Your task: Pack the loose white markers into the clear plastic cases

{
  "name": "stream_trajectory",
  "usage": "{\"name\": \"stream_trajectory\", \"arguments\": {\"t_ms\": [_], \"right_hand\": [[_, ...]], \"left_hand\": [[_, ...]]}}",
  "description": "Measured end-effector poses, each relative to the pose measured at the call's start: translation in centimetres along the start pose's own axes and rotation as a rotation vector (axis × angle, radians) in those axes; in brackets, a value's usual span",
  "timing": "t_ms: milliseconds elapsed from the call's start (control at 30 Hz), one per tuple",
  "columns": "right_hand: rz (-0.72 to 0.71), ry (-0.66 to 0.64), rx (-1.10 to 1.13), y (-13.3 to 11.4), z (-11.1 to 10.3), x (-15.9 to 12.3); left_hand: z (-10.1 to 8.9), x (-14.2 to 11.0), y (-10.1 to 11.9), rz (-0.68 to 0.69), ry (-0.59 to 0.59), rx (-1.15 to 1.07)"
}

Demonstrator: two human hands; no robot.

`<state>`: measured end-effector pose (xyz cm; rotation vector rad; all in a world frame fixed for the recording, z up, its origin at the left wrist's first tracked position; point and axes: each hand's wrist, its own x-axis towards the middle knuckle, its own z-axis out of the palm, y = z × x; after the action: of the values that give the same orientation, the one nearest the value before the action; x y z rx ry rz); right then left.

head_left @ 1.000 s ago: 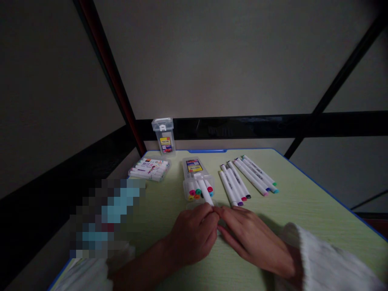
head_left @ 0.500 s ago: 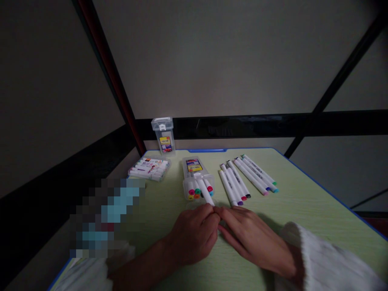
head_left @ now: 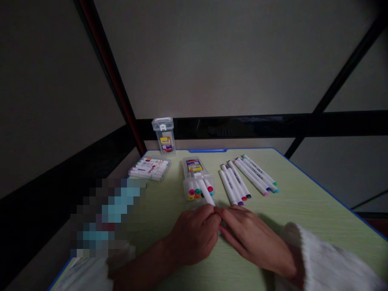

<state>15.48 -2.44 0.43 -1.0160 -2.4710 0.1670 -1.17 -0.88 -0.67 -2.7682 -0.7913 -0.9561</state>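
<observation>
My left hand (head_left: pixel 194 234) and my right hand (head_left: pixel 251 238) meet at their fingertips just in front of a clear marker case (head_left: pixel 197 178) that lies flat on the pale green table (head_left: pixel 303 210). A white marker (head_left: pixel 206 193) sticks out of the case's open end, and both hands pinch its near tip. Several other markers with coloured caps show inside the case. My left hand's fingers are curled; my right hand's fingers are held together and stretched toward the tip.
A row of several loose white markers (head_left: pixel 247 178) lies to the right of the case. A flat pack of markers (head_left: pixel 149 168) lies to its left. An upright clear case (head_left: pixel 163 135) stands at the far edge. A blurred patch (head_left: pixel 106 218) covers the left.
</observation>
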Motion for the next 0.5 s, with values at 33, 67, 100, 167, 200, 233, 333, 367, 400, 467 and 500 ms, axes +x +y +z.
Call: {"name": "stream_trajectory", "arguments": {"t_ms": [33,67,100,167,200,233,333,367,400,467,500], "right_hand": [[0.002,-0.001,-0.001,0.01,0.03,-0.01],[0.002,0.000,-0.002,0.01,0.06,-0.01],[0.002,-0.001,-0.001,-0.01,0.07,0.00],[0.004,-0.005,-0.009,-0.05,0.03,0.03],[0.005,-0.008,-0.014,-0.07,0.00,0.04],[0.006,-0.011,-0.019,-0.10,-0.04,0.05],[0.006,-0.025,-0.023,-0.13,-0.13,0.05],[0.003,-0.028,-0.024,-0.12,-0.13,0.04],[0.001,-0.028,-0.025,-0.11,-0.12,0.03],[-0.003,-0.026,-0.026,-0.09,-0.08,0.01],[-0.004,-0.027,-0.025,-0.07,-0.06,0.00]], "left_hand": [[0.02,-0.01,0.00,0.002,-0.004,0.001],[0.03,-0.01,0.01,0.003,-0.008,0.001],[0.03,-0.01,0.02,0.003,-0.010,0.001],[0.00,0.01,0.03,-0.001,-0.013,0.002],[-0.03,0.02,0.03,0.000,-0.012,0.000],[-0.05,0.03,0.03,0.001,-0.007,-0.001],[-0.11,0.06,0.03,0.012,0.003,-0.008],[-0.11,0.08,0.03,0.015,0.005,-0.007],[-0.12,0.09,0.04,0.015,0.004,-0.005],[-0.13,0.12,0.06,0.012,-0.002,0.000],[-0.14,0.13,0.07,0.009,-0.005,0.003]]}}
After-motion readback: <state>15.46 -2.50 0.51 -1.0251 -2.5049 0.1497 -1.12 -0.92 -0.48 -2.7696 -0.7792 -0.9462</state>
